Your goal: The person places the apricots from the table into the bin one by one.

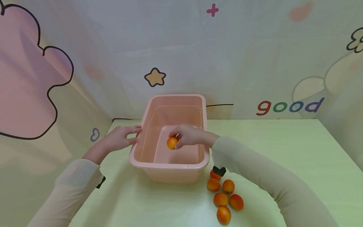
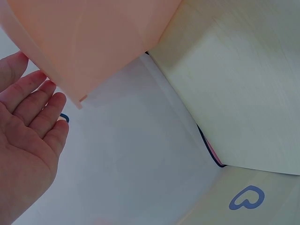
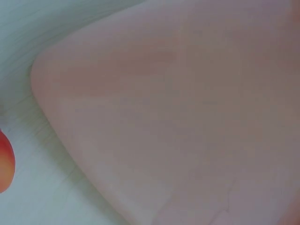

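Six orange-red fruits [image 1: 221,199] are grouped on the pale table [image 1: 269,138], to the right of the pink basin [image 1: 175,175] and partly in front of it; the one nearest the back is partly covered by a dark piece [image 1: 219,171] at the right cuff. One more fruit, the held fruit [image 1: 171,143], is pinched between the thumb and curled fingers of the right hand [image 1: 188,135], inside the basin's rim. Whether the basin's floor is touched by it cannot be told.

The basin's left rim is touched by the fingertips of the left hand [image 1: 119,138]. In the head view its thumb is parted from the fingers; in the left wrist view the fingers are seen side by side, slightly bent. The right wrist view is mostly filled by the basin, blurred, with part of a fruit shown beside it.

Behind the basin a printed cloth [image 1: 181,41] is hung, marked with a star [image 1: 155,77] above the basin's far rim and coloured lettering [image 1: 290,106] to its right.
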The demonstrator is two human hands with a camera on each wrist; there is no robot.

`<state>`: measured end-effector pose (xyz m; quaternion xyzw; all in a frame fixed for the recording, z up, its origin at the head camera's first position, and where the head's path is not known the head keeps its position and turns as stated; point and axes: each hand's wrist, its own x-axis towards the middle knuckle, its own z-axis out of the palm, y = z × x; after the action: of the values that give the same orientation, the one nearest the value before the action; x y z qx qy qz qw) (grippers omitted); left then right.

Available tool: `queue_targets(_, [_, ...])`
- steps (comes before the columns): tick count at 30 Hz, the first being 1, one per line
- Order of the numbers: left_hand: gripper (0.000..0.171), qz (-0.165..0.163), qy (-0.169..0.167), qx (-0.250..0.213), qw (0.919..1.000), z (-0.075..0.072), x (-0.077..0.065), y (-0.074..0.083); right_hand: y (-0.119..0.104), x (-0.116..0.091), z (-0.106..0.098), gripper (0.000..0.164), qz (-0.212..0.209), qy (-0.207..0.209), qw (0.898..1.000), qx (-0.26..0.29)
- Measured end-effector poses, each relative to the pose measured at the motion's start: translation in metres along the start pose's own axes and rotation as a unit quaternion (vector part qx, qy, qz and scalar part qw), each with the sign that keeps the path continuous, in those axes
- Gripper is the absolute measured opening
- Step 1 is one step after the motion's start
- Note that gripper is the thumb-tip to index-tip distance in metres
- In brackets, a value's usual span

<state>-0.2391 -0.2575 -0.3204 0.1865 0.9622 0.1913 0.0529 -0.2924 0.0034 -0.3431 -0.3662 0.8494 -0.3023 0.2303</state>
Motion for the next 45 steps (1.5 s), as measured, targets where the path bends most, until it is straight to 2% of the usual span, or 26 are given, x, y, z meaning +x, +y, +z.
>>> queue_targets(11, [0.046, 0.012, 0.004, 0.017, 0.9998, 0.0, 0.0, 0.0, 0.006, 0.009, 0.011, 0.029, 0.015, -0.032, 0.995, -0.096])
queue_targets(19, [0.046, 0.005, 0.001, 0.011, 0.9999, -0.003, -0.002, 0.002, 0.006, 0.011, 0.014, 0.026, 0.031, -0.057, 0.991, -0.115])
queue_targets(28, [0.047, -0.002, -0.006, 0.006, 1.0, -0.003, -0.002, 0.003, 0.005, 0.012, 0.016, 0.014, 0.02, -0.074, 0.984, -0.161])
queue_targets(32, [0.047, -0.004, -0.007, 0.005, 1.0, -0.004, -0.003, 0.004, 0.007, 0.014, 0.017, 0.018, 0.038, -0.075, 0.985, -0.153])
queue_targets(39, [0.047, -0.004, -0.004, 0.012, 0.9999, -0.004, -0.001, 0.004, 0.006, 0.013, 0.016, 0.04, 0.081, -0.086, 0.985, -0.123])
queue_targets(45, [0.047, -0.005, -0.006, 0.014, 0.9999, -0.001, -0.001, 0.002, 0.003, 0.008, 0.011, 0.038, 0.064, -0.068, 0.991, -0.097])
